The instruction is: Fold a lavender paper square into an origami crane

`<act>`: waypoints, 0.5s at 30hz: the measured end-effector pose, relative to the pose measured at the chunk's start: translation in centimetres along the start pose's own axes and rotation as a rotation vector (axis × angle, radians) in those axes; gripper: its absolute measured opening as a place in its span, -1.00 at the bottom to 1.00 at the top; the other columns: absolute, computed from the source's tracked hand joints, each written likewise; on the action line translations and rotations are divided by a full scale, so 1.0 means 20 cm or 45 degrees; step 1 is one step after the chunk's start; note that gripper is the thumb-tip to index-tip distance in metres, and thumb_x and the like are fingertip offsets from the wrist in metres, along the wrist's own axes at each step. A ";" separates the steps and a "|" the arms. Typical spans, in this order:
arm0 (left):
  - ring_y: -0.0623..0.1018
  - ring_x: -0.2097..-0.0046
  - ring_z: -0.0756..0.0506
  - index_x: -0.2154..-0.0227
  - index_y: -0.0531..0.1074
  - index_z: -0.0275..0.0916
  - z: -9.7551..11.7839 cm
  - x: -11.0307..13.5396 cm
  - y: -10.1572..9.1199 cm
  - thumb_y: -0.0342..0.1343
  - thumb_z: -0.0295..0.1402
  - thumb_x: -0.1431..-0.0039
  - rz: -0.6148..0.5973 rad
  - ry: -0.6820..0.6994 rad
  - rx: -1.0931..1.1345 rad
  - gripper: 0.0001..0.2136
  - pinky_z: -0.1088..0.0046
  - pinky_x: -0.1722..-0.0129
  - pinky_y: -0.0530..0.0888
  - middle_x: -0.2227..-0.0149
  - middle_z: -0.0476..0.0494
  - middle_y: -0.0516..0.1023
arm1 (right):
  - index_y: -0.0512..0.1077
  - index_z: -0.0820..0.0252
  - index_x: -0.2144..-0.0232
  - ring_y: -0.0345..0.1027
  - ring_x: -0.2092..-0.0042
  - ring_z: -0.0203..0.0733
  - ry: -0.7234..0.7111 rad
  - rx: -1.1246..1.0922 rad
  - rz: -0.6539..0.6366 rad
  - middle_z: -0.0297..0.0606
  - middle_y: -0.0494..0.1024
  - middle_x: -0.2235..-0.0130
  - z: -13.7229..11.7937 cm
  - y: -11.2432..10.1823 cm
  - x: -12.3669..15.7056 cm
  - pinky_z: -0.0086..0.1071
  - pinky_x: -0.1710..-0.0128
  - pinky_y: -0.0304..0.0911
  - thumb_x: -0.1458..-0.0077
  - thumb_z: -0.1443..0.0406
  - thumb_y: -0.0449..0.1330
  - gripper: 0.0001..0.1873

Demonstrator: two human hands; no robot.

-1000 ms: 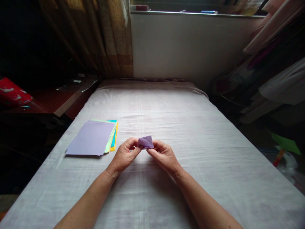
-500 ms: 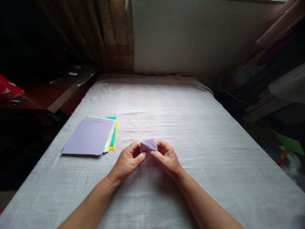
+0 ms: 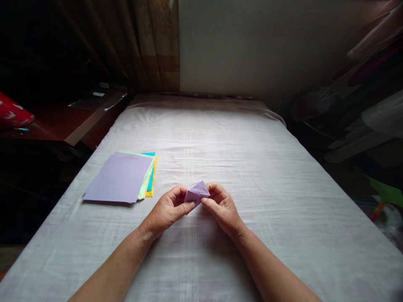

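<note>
A small folded piece of purple paper [image 3: 197, 192] is held between my two hands, just above the pale cloth. My left hand [image 3: 168, 209] pinches its left side, with the thumb on the near face. The lower right part is gripped by my right hand [image 3: 223, 206], thumb in front and fingers behind. One pointed corner of the folded paper sticks up between the hands. To the left lies a stack of coloured paper [image 3: 116, 178], purple on top, with green, blue and yellow edges showing at its right side.
A pale checked sheet [image 3: 226, 134] covers the wide flat surface. At the left stands a reddish-brown wooden table [image 3: 59, 123] with a red object [image 3: 14, 113] and a clear plastic sleeve [image 3: 100, 98]. Hanging cloths [image 3: 384, 113] and a green sheet [image 3: 385, 191] are at the right.
The folded purple paper has tilted in my fingers, and its upper flap now shows a different shape. Both hands keep their pinch. The whole view has shifted slightly.
</note>
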State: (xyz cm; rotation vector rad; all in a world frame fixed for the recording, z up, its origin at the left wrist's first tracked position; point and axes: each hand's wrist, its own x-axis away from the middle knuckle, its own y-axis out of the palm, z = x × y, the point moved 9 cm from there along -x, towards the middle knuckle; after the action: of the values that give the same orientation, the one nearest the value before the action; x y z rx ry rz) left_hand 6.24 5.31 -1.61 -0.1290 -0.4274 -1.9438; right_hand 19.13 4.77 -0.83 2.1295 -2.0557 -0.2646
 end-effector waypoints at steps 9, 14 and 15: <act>0.51 0.29 -0.02 0.31 0.44 -0.26 -0.02 -0.01 -0.05 0.44 -0.17 0.17 0.128 0.028 0.172 -0.59 0.50 0.26 0.40 0.33 -0.04 0.58 | 0.47 0.09 0.26 0.37 0.27 -0.21 0.071 -0.045 -0.113 -0.35 0.53 0.32 0.00 0.04 0.02 -0.36 0.21 0.28 0.09 0.22 0.35 -0.72; 0.53 0.26 -0.04 0.30 0.42 -0.25 -0.04 -0.01 -0.06 0.44 -0.15 0.16 0.149 0.025 0.152 -0.57 0.48 0.23 0.41 0.31 -0.06 0.58 | 0.49 0.13 0.30 0.37 0.29 -0.20 0.101 0.001 -0.198 -0.32 0.53 0.34 0.01 0.05 0.03 -0.33 0.21 0.30 0.05 0.09 0.35 -0.69; 0.52 0.26 -0.04 0.30 0.42 -0.25 -0.04 -0.01 -0.06 0.44 -0.14 0.15 0.146 0.024 0.146 -0.57 0.48 0.24 0.41 0.31 -0.06 0.58 | 0.48 0.13 0.29 0.37 0.29 -0.21 0.101 0.005 -0.217 -0.32 0.53 0.35 0.01 0.05 0.03 -0.33 0.22 0.30 0.05 0.07 0.35 -0.67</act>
State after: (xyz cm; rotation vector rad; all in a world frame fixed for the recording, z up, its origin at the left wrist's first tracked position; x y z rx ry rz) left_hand 5.37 5.62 -2.67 -0.0596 -0.5070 -1.8024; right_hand 18.10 4.19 -0.78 2.2819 -1.8366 -0.1945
